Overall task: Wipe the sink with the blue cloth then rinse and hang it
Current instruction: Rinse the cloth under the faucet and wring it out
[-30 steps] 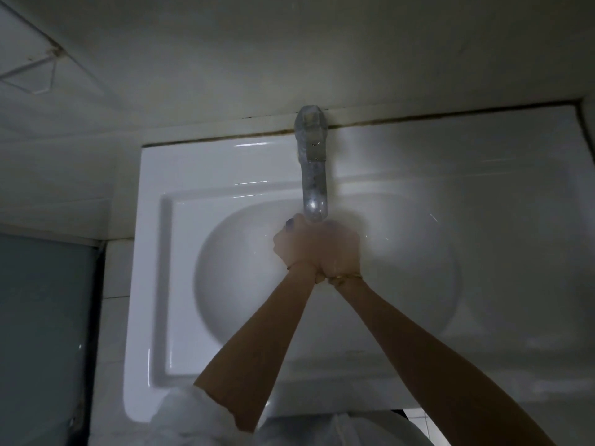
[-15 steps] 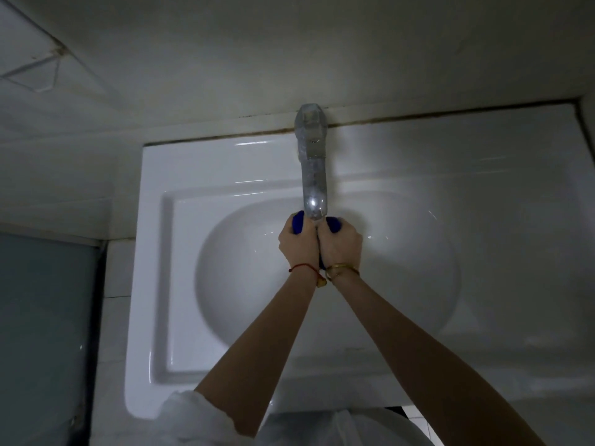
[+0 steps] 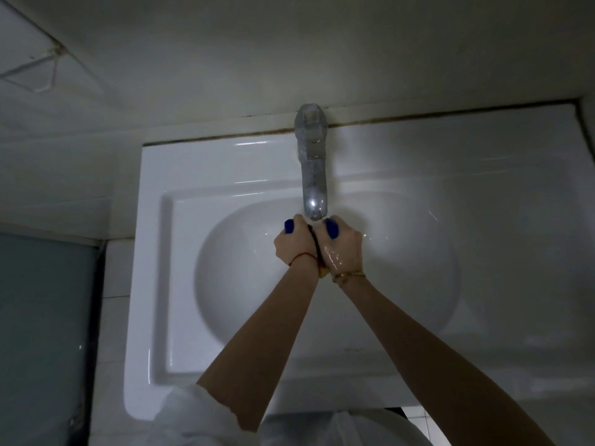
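Blue cloth (image 3: pixel 331 228), two hands' grip, one tap (image 3: pixel 314 175)

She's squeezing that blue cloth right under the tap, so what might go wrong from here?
Two risks, as guesses. The left hand and right hand grip the bunched blue cloth just below the shiny metal tap spout, so knuckles might knock it. The right hand looks wet, so the cloth may slip into the white ceramic sink, or drip once it is carried off to hang.
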`<action>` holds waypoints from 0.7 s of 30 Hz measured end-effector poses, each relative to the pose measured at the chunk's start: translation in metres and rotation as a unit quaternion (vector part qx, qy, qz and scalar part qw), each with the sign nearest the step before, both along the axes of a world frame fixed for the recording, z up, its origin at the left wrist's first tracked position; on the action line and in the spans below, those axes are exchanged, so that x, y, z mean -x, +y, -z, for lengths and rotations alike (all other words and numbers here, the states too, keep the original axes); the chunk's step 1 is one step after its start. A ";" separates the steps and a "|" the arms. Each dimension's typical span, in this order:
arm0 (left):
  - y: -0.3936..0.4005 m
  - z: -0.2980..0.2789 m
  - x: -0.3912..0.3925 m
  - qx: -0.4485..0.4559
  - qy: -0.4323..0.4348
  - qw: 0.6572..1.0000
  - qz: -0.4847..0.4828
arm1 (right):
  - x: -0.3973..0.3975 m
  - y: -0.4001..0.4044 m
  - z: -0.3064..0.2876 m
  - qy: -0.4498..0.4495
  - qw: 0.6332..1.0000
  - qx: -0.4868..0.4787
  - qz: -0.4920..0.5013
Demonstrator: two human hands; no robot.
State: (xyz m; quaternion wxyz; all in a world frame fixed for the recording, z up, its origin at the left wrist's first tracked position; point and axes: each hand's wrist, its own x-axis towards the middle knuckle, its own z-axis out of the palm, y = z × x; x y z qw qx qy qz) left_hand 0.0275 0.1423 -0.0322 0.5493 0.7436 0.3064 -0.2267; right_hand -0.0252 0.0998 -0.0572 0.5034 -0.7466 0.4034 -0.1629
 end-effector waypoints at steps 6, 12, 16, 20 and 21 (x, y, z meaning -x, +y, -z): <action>-0.001 0.001 0.010 0.019 -0.074 0.992 0.102 | -0.008 -0.005 -0.005 0.156 0.965 -0.186 0.095; -0.002 0.004 0.011 0.011 -0.172 0.979 0.107 | -0.020 -0.003 -0.010 0.122 0.972 -0.165 0.113; -0.001 0.009 0.007 -0.019 -0.154 0.983 0.102 | -0.016 0.000 -0.009 0.088 0.976 -0.172 0.104; 0.000 0.015 0.003 -0.054 -0.116 0.990 0.064 | -0.010 0.005 -0.006 0.047 0.991 -0.119 0.047; 0.001 0.015 0.002 -0.057 -0.095 0.992 0.057 | -0.008 0.004 -0.006 0.047 0.995 -0.087 0.027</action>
